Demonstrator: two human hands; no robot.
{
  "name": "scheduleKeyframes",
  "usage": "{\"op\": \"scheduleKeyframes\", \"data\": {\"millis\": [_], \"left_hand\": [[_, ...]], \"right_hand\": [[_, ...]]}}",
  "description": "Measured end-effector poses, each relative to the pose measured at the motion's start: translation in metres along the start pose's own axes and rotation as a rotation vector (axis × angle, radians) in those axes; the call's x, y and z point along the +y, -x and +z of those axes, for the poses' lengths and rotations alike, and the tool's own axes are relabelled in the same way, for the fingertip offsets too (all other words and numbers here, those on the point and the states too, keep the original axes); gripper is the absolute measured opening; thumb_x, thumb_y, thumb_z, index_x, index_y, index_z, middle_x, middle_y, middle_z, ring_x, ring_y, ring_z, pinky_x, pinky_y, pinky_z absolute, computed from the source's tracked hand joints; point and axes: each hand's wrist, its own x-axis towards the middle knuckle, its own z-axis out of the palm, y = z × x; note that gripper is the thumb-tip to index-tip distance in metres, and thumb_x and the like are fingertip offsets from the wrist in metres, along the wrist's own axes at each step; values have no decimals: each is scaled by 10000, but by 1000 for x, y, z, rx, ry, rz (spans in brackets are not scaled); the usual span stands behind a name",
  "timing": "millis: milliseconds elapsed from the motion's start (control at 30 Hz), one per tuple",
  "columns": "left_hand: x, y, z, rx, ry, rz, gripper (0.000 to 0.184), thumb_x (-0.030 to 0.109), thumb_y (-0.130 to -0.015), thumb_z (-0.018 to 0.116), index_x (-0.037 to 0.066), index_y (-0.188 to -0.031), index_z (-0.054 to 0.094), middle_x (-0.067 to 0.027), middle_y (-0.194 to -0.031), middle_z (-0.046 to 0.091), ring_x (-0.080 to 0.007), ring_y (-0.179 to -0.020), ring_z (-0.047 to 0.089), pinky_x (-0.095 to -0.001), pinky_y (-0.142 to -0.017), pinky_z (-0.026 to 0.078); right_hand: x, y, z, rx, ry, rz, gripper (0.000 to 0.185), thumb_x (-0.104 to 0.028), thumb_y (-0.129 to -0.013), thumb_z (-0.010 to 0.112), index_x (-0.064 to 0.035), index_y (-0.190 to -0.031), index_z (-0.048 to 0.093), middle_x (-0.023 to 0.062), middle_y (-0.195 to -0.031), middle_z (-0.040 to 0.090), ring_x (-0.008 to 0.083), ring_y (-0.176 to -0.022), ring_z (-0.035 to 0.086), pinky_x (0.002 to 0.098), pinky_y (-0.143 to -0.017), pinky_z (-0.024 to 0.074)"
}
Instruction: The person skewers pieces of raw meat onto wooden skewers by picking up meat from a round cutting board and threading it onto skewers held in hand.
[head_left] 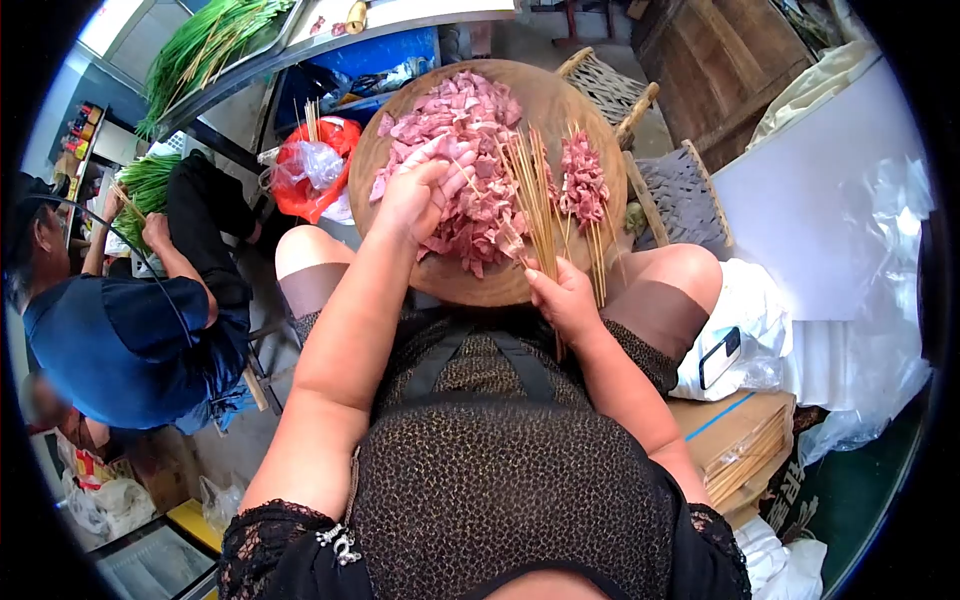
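Observation:
A round wooden board lies in front of my knees with a large heap of cut raw meat on it. My left hand is over the heap's left part, palm partly up and fingers curled; whether a piece is between them is too small to tell. In my right hand, at the board's near edge, is a bundle of bare wooden skewers, pointing away from me. One skewer by that hand carries a piece of meat at its tip. Filled meat skewers lie on the board's right side.
A co-worker sits at the left, hands at green vegetables. Beyond the board are a blue bin and a red bag. Woven stools stand right of it. A phone lies on white plastic beside a skewer box.

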Motion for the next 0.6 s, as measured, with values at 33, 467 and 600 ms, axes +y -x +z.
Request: {"op": "scheduleKeyframes", "data": {"millis": [33,467,600], "left_hand": [[-1,1,1,7,16,4,331,-89,-789,388,-19,-1104,462,-183,-1088,560,-281,-1011,570,-374,-879,487],[-8,2,3,47,-37,-75,260,182,-947,376,-20,-1101,432,-187,-1096,565,-276,-988,584,-391,-842,507],[-11,-2,1,44,-47,-75,250,177,-948,368,-21,-1091,422,-204,-1093,561,-281,-981,585,-400,-840,508]], "right_hand": [[-3,3,2,-2,1,25,211,-148,-845,581,-46,-1026,540,-22,-615,496,46,-453,400,174,-404,290],[5,1,-1,11,12,44,189,-157,-838,590,-61,-994,543,-18,-615,507,46,-435,400,178,-378,272],[7,0,-5,12,103,-28,200,-149,-839,589,-37,-1002,555,-33,-659,504,44,-513,425,176,-455,324]]}}
